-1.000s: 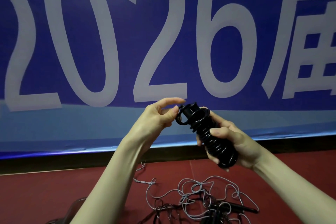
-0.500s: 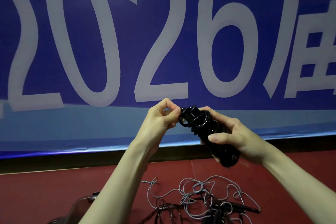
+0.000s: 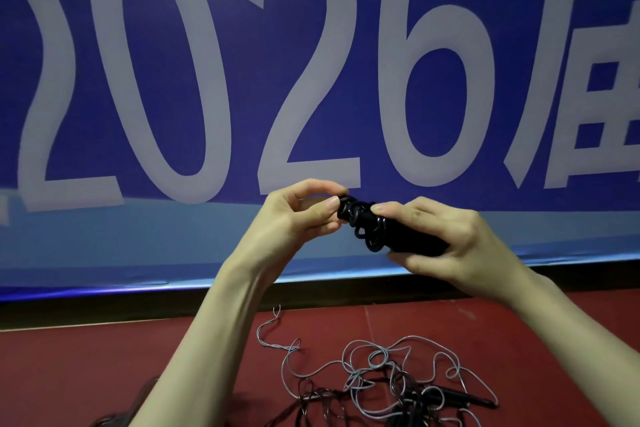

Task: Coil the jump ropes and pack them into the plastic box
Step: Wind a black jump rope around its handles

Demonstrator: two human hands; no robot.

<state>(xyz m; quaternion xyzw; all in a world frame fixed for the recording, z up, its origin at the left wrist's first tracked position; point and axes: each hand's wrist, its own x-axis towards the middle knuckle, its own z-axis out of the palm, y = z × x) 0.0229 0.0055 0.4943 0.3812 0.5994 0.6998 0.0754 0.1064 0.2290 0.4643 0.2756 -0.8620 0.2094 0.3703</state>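
- Blue cloth of the banner with its big pale numerals fills the back; a red floor runs below it.
- At the bottom left edge, beside the forearm, sits something dim and glassy, perhaps the plastic box; too little shows to tell.
- The left hand is raised mid-frame, thumb and forefinger pinched on the loose end of the black rope at the left tip of the bundle.
- The black rope bundle is held in the air between both hands, wound in tight turns around its handles. It looks light and springy: the glossy cord will likely want to unwind, so the last turn needs tucking while the body is kept squeezed.
- The right hand is wrapped around the bundle's right part, thumb on top pressing the turns down. That middle grip seems the safest hold.
- Down on the floor lies a loose grey rope, tangled with dark cord and a black handle. It looks thin and limp, prone to snagging; best lifted by a handle.
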